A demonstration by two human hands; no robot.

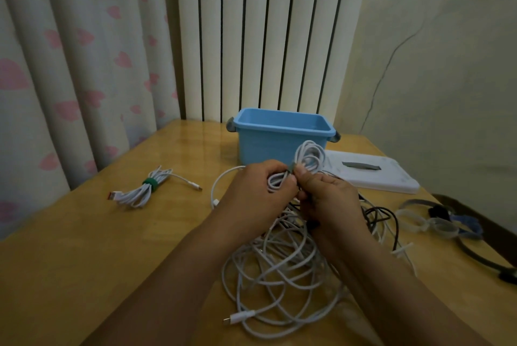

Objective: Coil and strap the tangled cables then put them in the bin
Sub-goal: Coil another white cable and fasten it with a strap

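white cable coil (303,162) held up over the tangle (282,267), just in front of the blue bin (282,133)

left hand (257,191) curled round the coil's near end, right hand (327,200) pinching a grey strap (292,168) at its waist. long axis tilted up and away to the right, toward the bin. finished bundle with green strap (145,187) lying off left on the table (84,247).

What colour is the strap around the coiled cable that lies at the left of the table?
Green. The strap shows best in the head view.
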